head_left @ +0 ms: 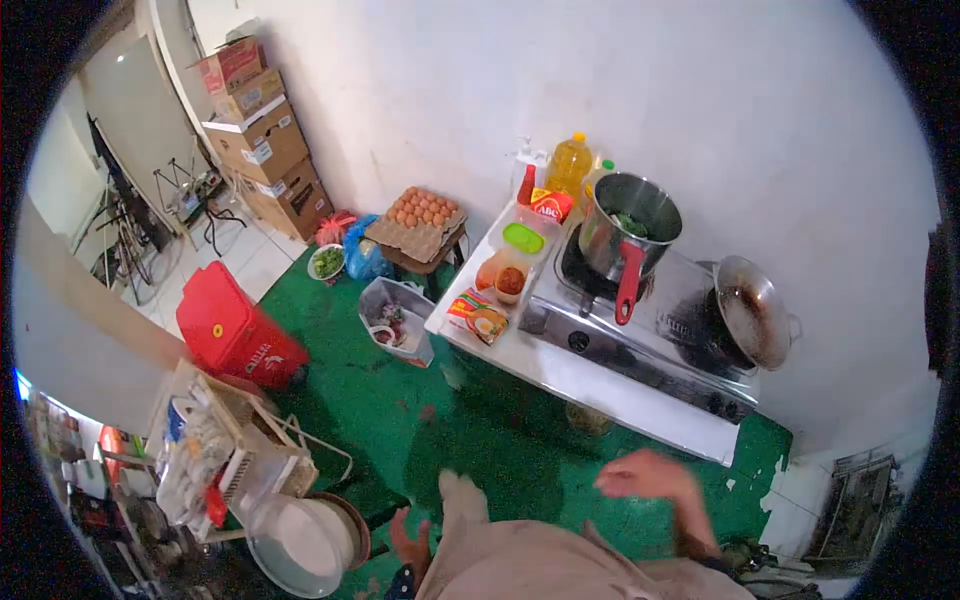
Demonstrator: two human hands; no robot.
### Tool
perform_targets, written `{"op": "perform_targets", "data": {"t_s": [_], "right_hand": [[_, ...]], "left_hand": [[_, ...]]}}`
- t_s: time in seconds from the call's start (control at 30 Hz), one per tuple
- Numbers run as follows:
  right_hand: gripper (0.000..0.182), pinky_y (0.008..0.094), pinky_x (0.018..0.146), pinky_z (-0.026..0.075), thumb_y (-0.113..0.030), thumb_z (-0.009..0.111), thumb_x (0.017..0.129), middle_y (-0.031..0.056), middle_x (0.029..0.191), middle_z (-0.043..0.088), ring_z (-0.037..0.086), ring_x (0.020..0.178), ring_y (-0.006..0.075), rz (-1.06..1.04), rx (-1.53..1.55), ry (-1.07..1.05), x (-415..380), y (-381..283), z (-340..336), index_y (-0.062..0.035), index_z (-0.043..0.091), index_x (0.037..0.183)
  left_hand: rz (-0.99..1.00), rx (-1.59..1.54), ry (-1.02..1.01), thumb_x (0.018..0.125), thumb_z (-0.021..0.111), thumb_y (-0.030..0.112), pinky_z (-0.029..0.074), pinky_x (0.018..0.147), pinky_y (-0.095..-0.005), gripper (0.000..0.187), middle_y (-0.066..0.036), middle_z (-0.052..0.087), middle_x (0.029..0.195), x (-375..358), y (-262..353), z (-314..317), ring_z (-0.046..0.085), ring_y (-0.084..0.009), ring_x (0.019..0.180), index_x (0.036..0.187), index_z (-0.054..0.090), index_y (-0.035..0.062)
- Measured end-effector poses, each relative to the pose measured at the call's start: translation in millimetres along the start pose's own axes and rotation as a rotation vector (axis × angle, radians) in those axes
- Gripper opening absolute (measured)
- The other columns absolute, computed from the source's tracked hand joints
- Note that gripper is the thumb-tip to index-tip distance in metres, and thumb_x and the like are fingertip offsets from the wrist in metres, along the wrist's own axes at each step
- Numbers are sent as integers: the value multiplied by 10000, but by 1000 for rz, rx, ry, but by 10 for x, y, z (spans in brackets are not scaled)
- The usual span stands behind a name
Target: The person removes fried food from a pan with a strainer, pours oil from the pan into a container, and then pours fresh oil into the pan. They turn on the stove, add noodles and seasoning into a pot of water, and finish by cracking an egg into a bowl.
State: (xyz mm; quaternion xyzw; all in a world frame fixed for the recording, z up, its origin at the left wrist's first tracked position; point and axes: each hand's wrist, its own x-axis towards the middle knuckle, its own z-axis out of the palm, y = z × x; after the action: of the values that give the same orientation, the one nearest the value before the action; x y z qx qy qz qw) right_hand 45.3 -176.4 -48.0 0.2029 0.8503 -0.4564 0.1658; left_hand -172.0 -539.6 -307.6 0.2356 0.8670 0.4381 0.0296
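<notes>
My left hand (pixel 408 540) hangs low beside my body, fingers apart and holding nothing; the tub with a clear lid (pixel 300 545) is nearest to it. In front of the stove's edge, my right hand (pixel 640 476) is raised over the floor, slightly blurred, its fingers loosely stretched with nothing visible in them. On the two-burner gas stove (pixel 640 345) stands a steel saucepan (pixel 600 235) with a red handle (pixel 629 280) and something green inside. A wok (pixel 755 320) with brown residue sits on the right burner.
Left of the stove are an instant noodle packet (pixel 478 317), a cup of red paste (pixel 510 283), a green-lidded container (pixel 523 238) and an oil bottle (pixel 570 165). Eggs (pixel 422 208) rest on a stool. A waste container (pixel 398 325), red bin (pixel 235 325) and dish rack (pixel 240 440) stand leftward.
</notes>
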Motion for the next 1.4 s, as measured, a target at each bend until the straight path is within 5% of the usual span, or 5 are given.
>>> {"op": "perform_targets", "data": {"t_s": [0.23, 0.47, 0.77, 1.27, 1.4], "right_hand": [[218, 376, 563, 432, -233, 552, 834, 130, 662, 570, 571, 587, 238, 218, -518, 715, 429, -1682, -2601, -23, 585, 787], [162, 440, 726, 510, -80, 508, 737, 214, 860, 635, 619, 845, 360, 549, -1055, 732, 2859, -302, -5021, -15, 647, 791], [266, 418, 795, 505, -151, 475, 829, 158, 1002, 623, 599, 964, 326, 855, -786, 769, 4013, 1402, -5208, -33, 604, 1029], [454, 432, 709, 504, -381, 558, 784, 215, 777, 629, 638, 716, 336, 747, -23, 862, 4346, 780, -5122, 7, 546, 1020], [392, 418, 713, 509, -342, 609, 759, 205, 787, 638, 642, 767, 329, 838, -487, 1066, 4125, 1694, -5334, 16, 600, 915]], "left_hand": [[-46, -302, 49, 810, 642, 229, 368, 937, -418, 375, -169, 560, 1111, 1829, 616, 157, 514, -323, 1061, 1093, 556, -1], [162, -278, -144, 837, 617, 205, 365, 944, -405, 329, -167, 558, 1114, 3838, 1223, 343, 511, -315, 1068, 1094, 561, 9], [-149, -133, -74, 880, 555, 188, 381, 925, -404, 295, -142, 554, 1127, 4887, 725, 102, 506, -282, 1055, 1114, 552, 9], [-125, -233, -133, 910, 536, 222, 430, 875, -379, 293, -150, 543, 1116, 5159, 452, 389, 528, -264, 1023, 1103, 546, 1], [-112, -243, -142, 910, 538, 223, 440, 850, -388, 293, -151, 539, 1124, 5140, 476, 369, 539, -265, 998, 1099, 542, -1]]}}
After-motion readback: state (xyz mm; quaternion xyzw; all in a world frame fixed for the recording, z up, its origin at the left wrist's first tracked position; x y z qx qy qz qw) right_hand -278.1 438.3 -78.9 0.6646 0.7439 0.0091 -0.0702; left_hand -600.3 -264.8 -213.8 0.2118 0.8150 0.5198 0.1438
